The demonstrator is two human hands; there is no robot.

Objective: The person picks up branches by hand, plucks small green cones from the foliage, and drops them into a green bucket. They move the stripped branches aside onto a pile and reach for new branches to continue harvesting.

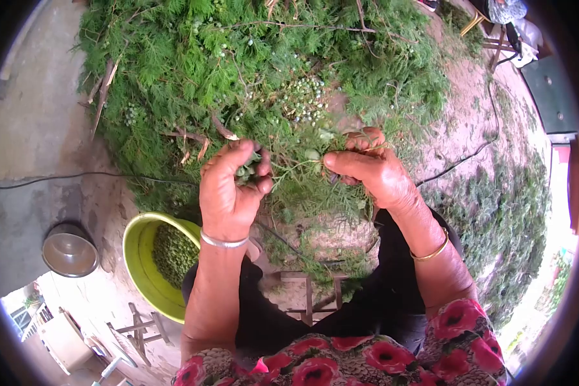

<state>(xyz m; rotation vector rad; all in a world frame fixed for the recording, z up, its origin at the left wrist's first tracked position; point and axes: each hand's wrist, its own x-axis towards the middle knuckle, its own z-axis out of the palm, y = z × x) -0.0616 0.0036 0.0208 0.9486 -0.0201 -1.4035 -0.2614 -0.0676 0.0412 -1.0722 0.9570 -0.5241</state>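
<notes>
Sprig [293, 169] is stretching between the hands, over the branch pile [167, 64]. Right hand [367, 166] is pinching it, thumb to finger; left hand [225, 190] is half-curling around green bits [245, 172], probably berries. Plucking is seemingly underway; the next pull is likely calling for a steady pinch. Bucket [132, 248] is holding small green pellets [175, 257]; metal bowl [71, 255] is sitting farther left.

Apparent berries [244, 170], half-hidden in left hand [228, 186]

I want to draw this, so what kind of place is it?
Probably a yard: a big heap of branches lies on the ground, with a bucket and a bowl nearby.
</notes>
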